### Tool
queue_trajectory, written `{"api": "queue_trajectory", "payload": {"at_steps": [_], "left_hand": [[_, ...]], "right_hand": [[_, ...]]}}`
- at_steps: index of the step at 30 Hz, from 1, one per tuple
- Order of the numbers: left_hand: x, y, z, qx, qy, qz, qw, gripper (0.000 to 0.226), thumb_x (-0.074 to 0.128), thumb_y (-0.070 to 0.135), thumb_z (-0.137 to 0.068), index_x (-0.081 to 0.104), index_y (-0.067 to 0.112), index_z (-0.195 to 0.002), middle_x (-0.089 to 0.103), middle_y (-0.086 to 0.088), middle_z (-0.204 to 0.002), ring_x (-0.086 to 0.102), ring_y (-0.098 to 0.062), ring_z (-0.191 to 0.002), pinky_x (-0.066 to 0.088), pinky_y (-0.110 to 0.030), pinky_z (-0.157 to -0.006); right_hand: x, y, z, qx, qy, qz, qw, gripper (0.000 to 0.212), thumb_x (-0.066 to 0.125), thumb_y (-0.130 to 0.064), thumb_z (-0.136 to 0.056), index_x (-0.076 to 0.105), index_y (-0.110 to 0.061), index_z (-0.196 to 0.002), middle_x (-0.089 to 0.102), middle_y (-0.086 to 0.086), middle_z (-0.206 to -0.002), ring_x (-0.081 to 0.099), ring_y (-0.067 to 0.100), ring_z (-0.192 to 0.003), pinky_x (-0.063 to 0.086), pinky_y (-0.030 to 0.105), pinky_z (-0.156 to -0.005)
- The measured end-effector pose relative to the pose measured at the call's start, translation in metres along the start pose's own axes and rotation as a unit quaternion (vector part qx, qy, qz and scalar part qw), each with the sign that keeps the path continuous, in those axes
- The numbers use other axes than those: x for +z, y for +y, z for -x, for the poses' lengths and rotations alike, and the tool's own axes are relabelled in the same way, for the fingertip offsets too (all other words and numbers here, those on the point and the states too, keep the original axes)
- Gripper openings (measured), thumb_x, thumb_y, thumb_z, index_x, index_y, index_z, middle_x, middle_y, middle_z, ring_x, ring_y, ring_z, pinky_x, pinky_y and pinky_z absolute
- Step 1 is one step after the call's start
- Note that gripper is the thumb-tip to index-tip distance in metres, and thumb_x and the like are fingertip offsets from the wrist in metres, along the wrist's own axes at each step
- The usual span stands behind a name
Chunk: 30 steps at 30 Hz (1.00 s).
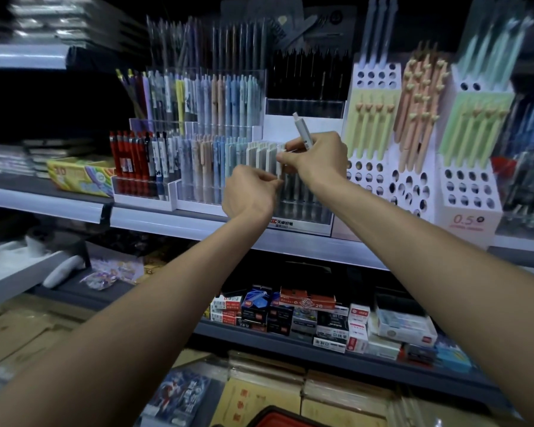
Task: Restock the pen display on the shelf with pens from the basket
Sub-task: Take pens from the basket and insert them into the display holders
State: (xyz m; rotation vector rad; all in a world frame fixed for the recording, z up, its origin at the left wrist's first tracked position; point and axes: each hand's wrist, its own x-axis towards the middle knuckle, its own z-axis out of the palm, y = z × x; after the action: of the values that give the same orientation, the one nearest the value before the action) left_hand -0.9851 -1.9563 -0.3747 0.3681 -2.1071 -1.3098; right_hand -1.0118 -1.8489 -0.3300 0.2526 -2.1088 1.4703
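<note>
A clear tiered pen display [302, 208] stands on the middle shelf, its front row partly filled with grey-and-white pens [261, 157]. My right hand [318, 160] grips a grey pen [301, 129] that sticks up and to the left, and its fingertips touch the top of a pen in the row. My left hand [250, 192] pinches a white pen [280, 167] at the row's right end. The red rim of the basket [270, 419] shows at the bottom edge.
Rows of pastel pens [216, 155] and red pens [125, 155] fill the display to the left. White holed stands [469, 192] with green and peach pens are on the right. Small boxes [305, 315] are stacked on the shelf below.
</note>
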Motion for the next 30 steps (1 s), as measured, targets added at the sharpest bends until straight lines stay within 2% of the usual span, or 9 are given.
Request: {"api": "queue_trajectory", "payload": {"at_steps": [5,11,20,26,30], "left_hand": [[0.006,-0.003,0.005,-0.01,0.023,0.009,1.0,0.01,0.08,0.037,-0.087,0.082,0.028,-0.084,0.077,0.006,-0.081,0.071,-0.019,-0.08,0.048,-0.029,-0.068],[0.01,-0.001,0.005,-0.026,0.04,0.011,0.999,0.014,0.076,0.034,-0.084,0.078,0.027,-0.073,0.075,0.001,-0.076,0.07,-0.025,-0.08,0.051,-0.03,-0.07],[0.009,-0.001,0.006,-0.028,0.032,0.006,0.999,0.011,0.081,0.039,-0.085,0.081,0.028,-0.086,0.078,0.001,-0.084,0.072,-0.025,-0.086,0.048,-0.03,-0.069],[0.012,-0.004,0.008,-0.022,0.039,0.002,0.999,0.017,0.077,0.036,-0.086,0.078,0.024,-0.074,0.075,0.001,-0.075,0.071,-0.026,-0.081,0.053,-0.032,-0.068],[0.012,-0.005,0.01,-0.02,0.041,0.006,0.999,0.017,0.077,0.038,-0.088,0.078,0.027,-0.074,0.075,0.002,-0.077,0.07,-0.025,-0.082,0.051,-0.031,-0.068]], "right_hand": [[0.004,0.004,0.0,0.003,0.008,-0.002,1.0,0.02,0.094,-0.022,-0.073,0.075,-0.019,-0.074,0.076,-0.002,-0.07,0.077,0.019,-0.068,0.065,0.044,-0.074],[0.011,0.001,-0.006,-0.009,0.014,0.049,0.999,0.019,0.093,-0.031,-0.075,0.078,-0.02,-0.08,0.075,-0.005,-0.076,0.073,0.015,-0.075,0.063,0.04,-0.077],[0.016,0.006,-0.007,0.011,0.025,0.051,0.998,0.023,0.093,-0.032,-0.074,0.075,-0.018,-0.076,0.075,-0.003,-0.073,0.075,0.019,-0.072,0.063,0.042,-0.076],[0.015,0.005,-0.002,0.004,0.027,0.05,0.998,0.02,0.092,-0.031,-0.076,0.076,-0.018,-0.077,0.075,-0.003,-0.075,0.074,0.019,-0.074,0.063,0.042,-0.075],[0.015,0.004,-0.001,-0.003,0.024,0.056,0.998,0.02,0.091,-0.031,-0.077,0.077,-0.018,-0.078,0.075,-0.003,-0.077,0.073,0.018,-0.076,0.062,0.041,-0.075]]}}
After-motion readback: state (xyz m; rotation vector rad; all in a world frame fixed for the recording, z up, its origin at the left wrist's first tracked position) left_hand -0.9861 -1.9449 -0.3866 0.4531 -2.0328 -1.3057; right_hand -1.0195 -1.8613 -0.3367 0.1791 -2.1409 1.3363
